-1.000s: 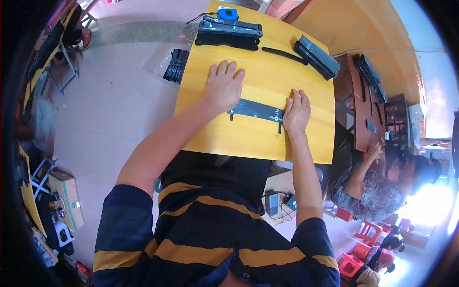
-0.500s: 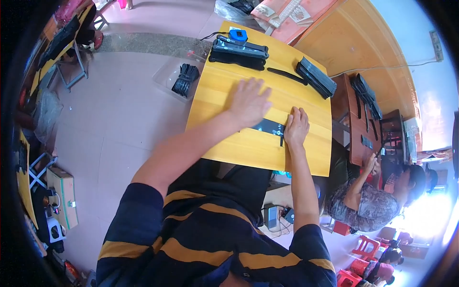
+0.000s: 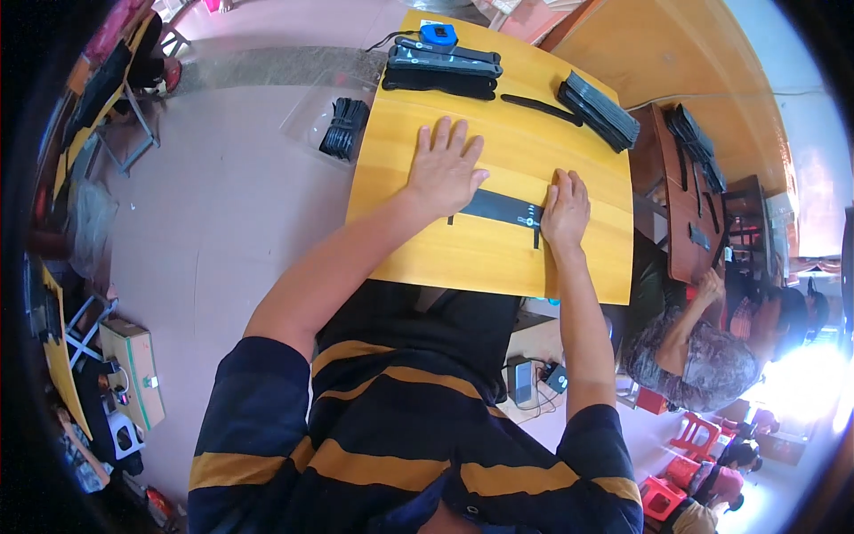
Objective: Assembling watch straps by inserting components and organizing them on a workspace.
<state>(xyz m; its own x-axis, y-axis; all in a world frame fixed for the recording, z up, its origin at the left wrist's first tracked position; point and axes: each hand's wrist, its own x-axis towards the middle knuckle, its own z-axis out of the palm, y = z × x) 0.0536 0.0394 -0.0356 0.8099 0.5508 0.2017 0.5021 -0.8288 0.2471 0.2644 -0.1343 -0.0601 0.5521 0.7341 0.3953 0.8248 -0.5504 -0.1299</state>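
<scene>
A flat black strip with small pale markings lies across the yellow board tabletop in front of me. My left hand is pressed flat at its left end, fingers spread, covering that end. At the strip's right end rests my right hand, its fingers stretched forward, held close together and slightly bent. Two short dark tabs show along the strip's near side, one beside my left wrist and one near my right hand. Neither hand grasps anything.
Beyond my hands lie stacked black strips, a blue tape measure, a single dark strip and another pile. A clear bin with a black bundle stands left of the table. A co-worker sits at right.
My left hand, blurred and lifted earlier, has come to rest spread out at the strip's left end. My right hand stays at the right end. The whole view has shifted slightly.
</scene>
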